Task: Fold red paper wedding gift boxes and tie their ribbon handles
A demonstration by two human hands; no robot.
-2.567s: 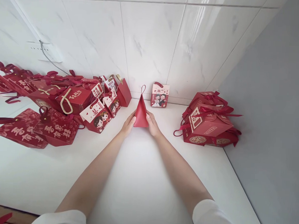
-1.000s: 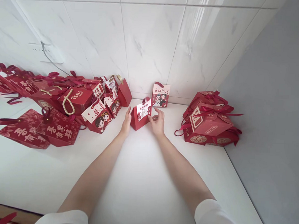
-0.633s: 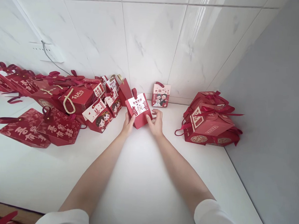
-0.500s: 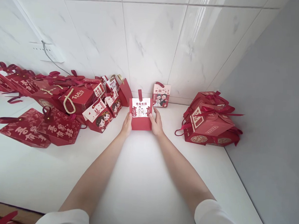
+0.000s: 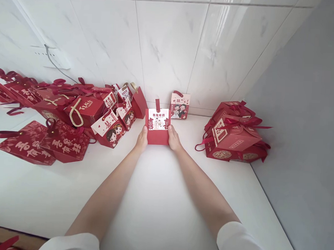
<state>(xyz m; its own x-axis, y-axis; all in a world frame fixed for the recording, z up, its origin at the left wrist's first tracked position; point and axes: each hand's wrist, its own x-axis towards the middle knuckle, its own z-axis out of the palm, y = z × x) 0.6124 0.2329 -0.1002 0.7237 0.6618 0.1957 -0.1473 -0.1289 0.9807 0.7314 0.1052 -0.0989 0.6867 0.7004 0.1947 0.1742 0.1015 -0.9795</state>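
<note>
Between my hands is a red gift box (image 5: 157, 137) with a white printed flap showing a cartoon couple and a red ribbon loop on top. My left hand (image 5: 142, 138) grips its left side, thumb on the front edge. On the opposite side my right hand (image 5: 174, 137) is closed on it in the same way; the fingers behind the box are hidden. Just behind it to the right, a smaller pink-and-red box (image 5: 180, 106) with a cartoon couple stands against the wall.
Many red gift boxes (image 5: 88, 110) with ribbons and rope handles crowd the left of the white table (image 5: 152, 199). Two dark-red boxes (image 5: 65, 141) lie tilted in front of them. Several ribboned boxes (image 5: 236, 132) are stacked at right, beside a grey panel (image 5: 303, 128). Behind is a tiled wall (image 5: 168, 46).
The right-hand fingers, spread beside the box before, now lie closer against its side. The box has barely shifted, and the other boxes stay put.
</note>
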